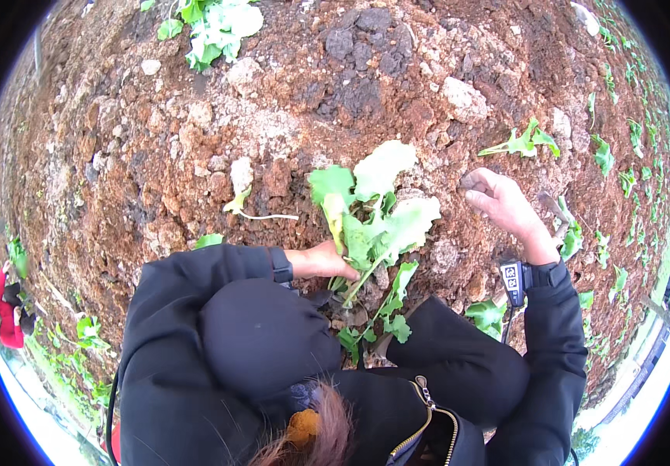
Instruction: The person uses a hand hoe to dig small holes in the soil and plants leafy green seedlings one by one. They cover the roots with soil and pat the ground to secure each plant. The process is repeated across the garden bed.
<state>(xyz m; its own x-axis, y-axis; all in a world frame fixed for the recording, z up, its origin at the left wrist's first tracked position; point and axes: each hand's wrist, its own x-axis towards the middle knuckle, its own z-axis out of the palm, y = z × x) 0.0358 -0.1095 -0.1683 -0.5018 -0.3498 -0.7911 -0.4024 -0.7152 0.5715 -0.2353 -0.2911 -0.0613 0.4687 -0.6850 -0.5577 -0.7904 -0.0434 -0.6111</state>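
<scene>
My left hand (324, 260) grips a leafy green seedling (370, 227) low on its stems, just above the soil between my knees. Its broad pale leaves spread away from me, and one leaf is yellowing; part of my fingers is hidden behind them. Raised over the ground to the right is my right hand (502, 201), its fingers loosely curled and soiled at the tips. Whether anything small is inside them I cannot tell. Close to my knees, more green leaves (396, 303) lie below the gripped seedling.
Lumpy reddish-brown soil (166, 145) holds scattered stones (464, 100). A leafy bunch (218, 29) lies ahead, a single seedling (524, 141) beyond my right hand. A wilted leaf (239, 201) rests left. Rows of small plants (603, 154) run along the right. A person in red (8, 309) is far left.
</scene>
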